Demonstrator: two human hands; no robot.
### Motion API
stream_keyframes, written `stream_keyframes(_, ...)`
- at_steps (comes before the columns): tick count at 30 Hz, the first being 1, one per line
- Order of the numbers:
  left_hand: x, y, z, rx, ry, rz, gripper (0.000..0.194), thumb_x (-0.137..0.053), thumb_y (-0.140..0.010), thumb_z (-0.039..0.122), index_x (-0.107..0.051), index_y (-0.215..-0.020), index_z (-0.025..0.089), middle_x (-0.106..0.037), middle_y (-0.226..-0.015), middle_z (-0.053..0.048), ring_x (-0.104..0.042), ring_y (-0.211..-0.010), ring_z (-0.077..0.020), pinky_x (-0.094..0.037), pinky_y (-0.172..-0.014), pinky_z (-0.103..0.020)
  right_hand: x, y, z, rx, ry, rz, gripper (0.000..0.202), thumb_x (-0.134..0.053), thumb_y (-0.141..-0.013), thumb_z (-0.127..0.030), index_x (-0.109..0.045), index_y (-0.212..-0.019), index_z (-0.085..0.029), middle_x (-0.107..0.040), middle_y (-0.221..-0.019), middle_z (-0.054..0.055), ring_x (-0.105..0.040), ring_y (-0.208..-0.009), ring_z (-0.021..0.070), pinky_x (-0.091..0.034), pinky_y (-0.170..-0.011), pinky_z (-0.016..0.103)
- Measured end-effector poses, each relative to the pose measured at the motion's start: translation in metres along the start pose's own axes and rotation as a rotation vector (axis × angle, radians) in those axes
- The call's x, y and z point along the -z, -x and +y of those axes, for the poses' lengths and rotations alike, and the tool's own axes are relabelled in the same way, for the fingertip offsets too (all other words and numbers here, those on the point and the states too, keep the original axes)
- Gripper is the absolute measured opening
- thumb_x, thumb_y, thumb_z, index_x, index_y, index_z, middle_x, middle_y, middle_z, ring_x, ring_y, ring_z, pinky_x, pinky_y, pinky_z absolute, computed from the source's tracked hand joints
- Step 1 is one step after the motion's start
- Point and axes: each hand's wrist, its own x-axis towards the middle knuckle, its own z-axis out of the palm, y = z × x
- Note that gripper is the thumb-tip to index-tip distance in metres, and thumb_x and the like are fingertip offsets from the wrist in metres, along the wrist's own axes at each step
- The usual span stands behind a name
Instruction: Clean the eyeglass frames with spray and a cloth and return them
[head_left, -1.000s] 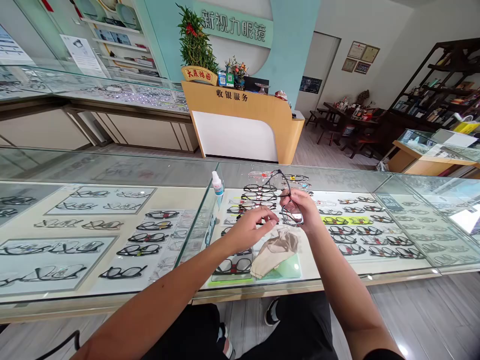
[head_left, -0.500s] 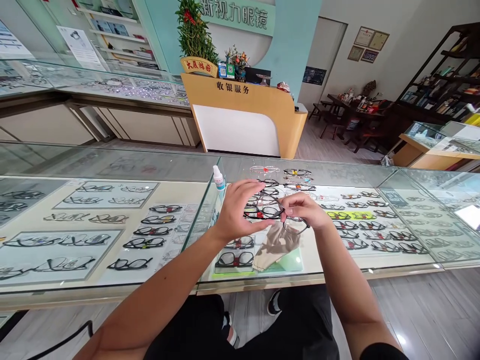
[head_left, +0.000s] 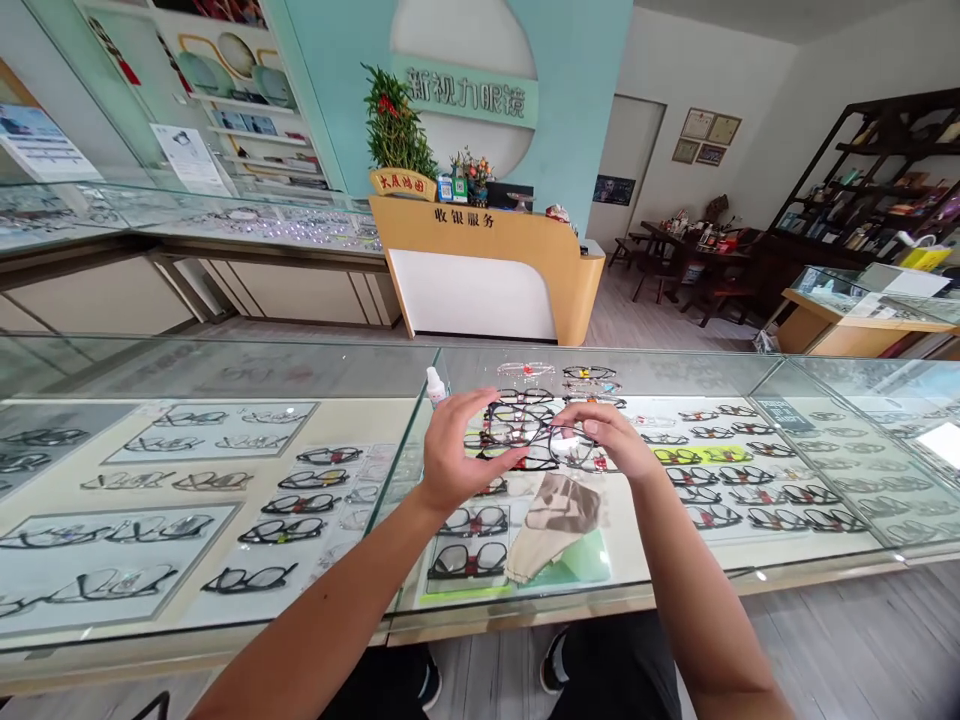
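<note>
A pair of dark-rimmed glasses [head_left: 574,447] is held above the glass counter. My right hand [head_left: 604,435] pinches its rim between thumb and fingers. To the left, my left hand [head_left: 465,440] has its thumb and fingers spread around the other side of the glasses; whether they touch the frame is hard to tell against the frames behind. Below the hands, a beige cloth [head_left: 559,515] lies on the counter over a green sheet [head_left: 589,560]. A white spray bottle [head_left: 436,385] stands behind my left hand.
Rows of glasses [head_left: 469,560] show under the glass counter top [head_left: 495,600], with more display frames [head_left: 289,505] at the left and others [head_left: 750,475] at the right. A wooden reception desk [head_left: 480,225] with a potted plant [head_left: 401,125] stands beyond.
The view has tilted up, so the counter appears lower. The held glasses have turned, and my left hand's fingers sit slightly farther from my right hand.
</note>
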Motion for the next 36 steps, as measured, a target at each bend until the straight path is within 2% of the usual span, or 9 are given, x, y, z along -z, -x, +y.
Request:
stream_keyframes(4, 0.004, 0.000, -0.009, 0.011, 0.007, 0.091, 0.069, -0.093, -0.085, 0.055, -0.063, -0.138, 0.023, -0.079, -0.126, -0.014, -0.076, -0.120, -0.0330, -0.060, -0.108, -0.050, -0.005, 0.001, 0.005, 0.071, 0.031, 0.083, 0.047, -0.077, -0.095, -0.069, -0.078, -0.108, -0.024, -0.069, -0.090, 0.004, -0.063, -0.087, 0.0246, -0.048, -0.087, 0.039)
stream_keyframes(7, 0.002, 0.000, -0.014, 0.077, 0.014, 0.138, 0.067, -0.093, -0.085, 0.055, -0.062, -0.134, 0.023, -0.076, -0.119, -0.012, -0.075, -0.114, -0.0306, -0.060, -0.104, -0.048, -0.012, 0.002, 0.011, 0.146, 0.011, 0.175, 0.048, -0.080, -0.092, -0.066, -0.066, -0.112, -0.025, -0.062, -0.097, 0.002, -0.059, -0.087, 0.0228, -0.047, -0.086, 0.037)
stream_keyframes(13, -0.004, -0.003, -0.010, 0.255, 0.049, 0.107, 0.061, -0.090, -0.085, 0.054, -0.060, -0.128, 0.022, -0.067, -0.110, -0.007, -0.070, -0.097, -0.0239, -0.059, -0.096, -0.043, -0.030, 0.000, 0.020, 0.218, 0.189, 0.357, 0.049, -0.085, -0.089, -0.045, -0.057, -0.126, -0.027, -0.061, -0.108, 0.002, -0.059, -0.102, 0.0242, -0.046, -0.102, 0.040)
stream_keyframes(17, 0.000, -0.014, 0.001, 0.327, 0.048, 0.090, 0.058, -0.088, -0.086, 0.053, -0.058, -0.127, 0.023, -0.066, -0.109, -0.006, -0.067, -0.096, -0.0229, -0.057, -0.094, -0.043, -0.036, -0.004, 0.008, 0.206, 0.228, 0.443, 0.047, -0.086, -0.090, -0.042, -0.058, -0.125, -0.027, -0.061, -0.105, 0.001, -0.059, -0.099, 0.0233, -0.047, -0.099, 0.041)
stream_keyframes(21, 0.009, -0.050, 0.015, 0.303, 0.097, 0.089, 0.059, -0.088, -0.086, 0.053, -0.055, -0.126, 0.025, -0.067, -0.107, -0.004, -0.068, -0.096, -0.0219, -0.057, -0.094, -0.041, -0.024, -0.019, -0.030, 0.293, 0.283, 0.420, 0.045, -0.088, -0.090, -0.044, -0.060, -0.121, -0.028, -0.061, -0.099, -0.001, -0.057, -0.093, 0.0213, -0.047, -0.094, 0.039)
stream_keyframes(25, 0.022, -0.121, 0.029, 0.133, 0.109, 0.082, 0.060, -0.091, -0.084, 0.052, -0.054, -0.124, 0.026, -0.066, -0.107, -0.003, -0.068, -0.097, -0.0207, -0.058, -0.095, -0.040, 0.001, -0.049, -0.085, 0.467, 0.397, 0.399, 0.053, -0.093, -0.085, -0.045, -0.059, -0.122, -0.030, -0.061, -0.102, -0.001, -0.058, -0.092, 0.0201, -0.049, -0.089, 0.038)
stream_keyframes(29, 0.029, -0.185, 0.038, -0.008, 0.091, 0.108, 0.060, -0.096, -0.081, 0.051, -0.056, -0.119, 0.027, -0.064, -0.103, -0.001, -0.067, -0.094, -0.0201, -0.058, -0.089, -0.039, 0.013, -0.082, -0.129, 0.577, 0.435, 0.483, 0.051, -0.094, -0.082, -0.047, -0.061, -0.117, -0.030, -0.063, -0.100, -0.002, -0.061, -0.088, 0.0189, -0.052, -0.090, 0.040)
stream_keyframes(32, 0.024, -0.199, 0.042, 0.001, 0.110, 0.193, 0.060, -0.097, -0.081, 0.052, -0.058, -0.118, 0.027, -0.066, -0.105, -0.002, -0.069, -0.096, -0.0201, -0.058, -0.090, -0.038, 0.004, -0.093, -0.136, 0.554, 0.330, 0.564, 0.051, -0.091, -0.083, -0.047, -0.063, -0.122, -0.029, -0.069, -0.108, 0.001, -0.067, -0.093, 0.0190, -0.055, -0.091, 0.040)
stream_keyframes(36, 0.013, -0.178, 0.045, 0.112, 0.135, 0.317, 0.059, -0.096, -0.084, 0.053, -0.061, -0.123, 0.026, -0.070, -0.107, -0.003, -0.069, -0.097, -0.0194, -0.056, -0.084, -0.035, -0.014, -0.089, -0.123, 0.476, 0.265, 0.648, 0.057, -0.089, -0.086, -0.049, -0.066, -0.133, -0.029, -0.074, -0.123, 0.006, -0.073, -0.106, 0.0224, -0.060, -0.101, 0.046)
